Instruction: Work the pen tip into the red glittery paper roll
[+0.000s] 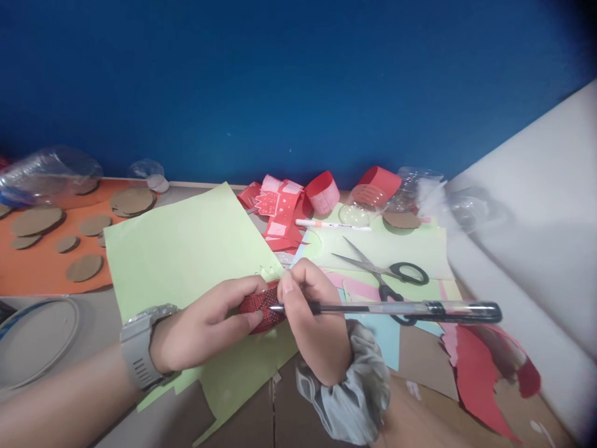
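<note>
Nearest the lens: a grey watch point(145, 348) is worn on the left wrist, a grey fabric band point(349, 389) on the right.
Left hand point(212, 326): clamped, and firmly by the look of it, on a red piece point(254, 303) marked with a black crisscross pattern, the thumb laid along its near side.
Right hand point(319, 333): closed around a pen point(433, 309), with thumb and fingers drawn together at the right end of the red piece.
Pen tip: pointed left, seen right over the pattern; whether contact is made cannot be told.
Red piece: held between the two hands, over a pale green sheet point(181, 249).
Scissors point(382, 272): laid on paper to the right, blades spread, one handle loop crossed by the pen in this view.
Beyond the hands: red paper shapes point(283, 225) are heaped near the blue wall point(280, 93), a white marker point(333, 225) laid just beside.
Far left: cardboard discs point(84, 267) are scattered across an orange sheet point(28, 267), a clear plastic bottle point(46, 171) seen behind.
</note>
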{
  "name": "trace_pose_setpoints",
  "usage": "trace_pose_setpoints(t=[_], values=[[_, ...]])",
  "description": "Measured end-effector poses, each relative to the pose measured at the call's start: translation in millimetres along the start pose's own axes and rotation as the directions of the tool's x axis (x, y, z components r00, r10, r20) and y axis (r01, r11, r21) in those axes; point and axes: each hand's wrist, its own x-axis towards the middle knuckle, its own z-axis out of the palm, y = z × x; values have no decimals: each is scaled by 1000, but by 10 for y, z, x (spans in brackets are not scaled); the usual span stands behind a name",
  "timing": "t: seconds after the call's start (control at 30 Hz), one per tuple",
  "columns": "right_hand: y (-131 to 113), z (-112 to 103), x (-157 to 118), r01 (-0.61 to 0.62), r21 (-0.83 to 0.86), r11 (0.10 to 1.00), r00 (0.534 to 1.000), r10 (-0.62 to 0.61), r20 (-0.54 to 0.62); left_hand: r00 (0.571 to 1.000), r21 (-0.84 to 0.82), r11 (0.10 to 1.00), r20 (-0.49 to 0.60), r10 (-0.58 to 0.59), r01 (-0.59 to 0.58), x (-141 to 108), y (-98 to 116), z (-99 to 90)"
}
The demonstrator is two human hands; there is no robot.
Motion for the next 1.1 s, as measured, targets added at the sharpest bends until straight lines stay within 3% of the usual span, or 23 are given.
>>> trace_pose_setpoints(t=[1.1], values=[[-21,-8,10,10,8,1000,1000,-9,-22,1000,51,999,2,-4,4,6,13,-11]])
